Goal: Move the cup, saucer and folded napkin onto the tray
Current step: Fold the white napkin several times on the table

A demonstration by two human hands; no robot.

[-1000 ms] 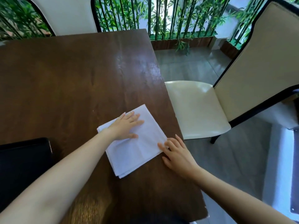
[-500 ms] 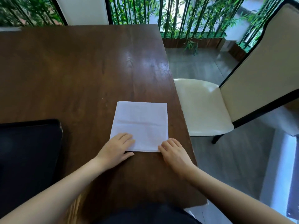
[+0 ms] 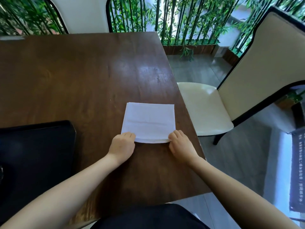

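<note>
Fingers [image 3: 130, 135] of the left hand [image 3: 122, 146] curl over the near left corner of the folded napkin [image 3: 149, 122], pinching its layered edge, while the right hand [image 3: 180, 144] does the same at the near right corner, its fingertips tucked around the stacked folds. Both hands are closed on the cloth, knuckles up, and the near edge sags a little between them. From the head view, the white napkin lies flat and square on the dark wooden table [image 3: 82, 76], close to the table's right edge and just ahead of the person. Its far edge sits undisturbed on the wood, and a faint crease runs across its middle.

To the left, well apart from the napkin, the black tray [image 3: 36, 156] rests on the table with its rounded corner nearest the left wrist. The part of the tray that shows is dark.

At the far right, low down, a dark sign [image 3: 297, 171] carries lines of pale writing, too small and blurred to read. A cream chair [image 3: 204, 108] stands beside the table on the right, and green bamboo [image 3: 181, 19] screens the background
</note>
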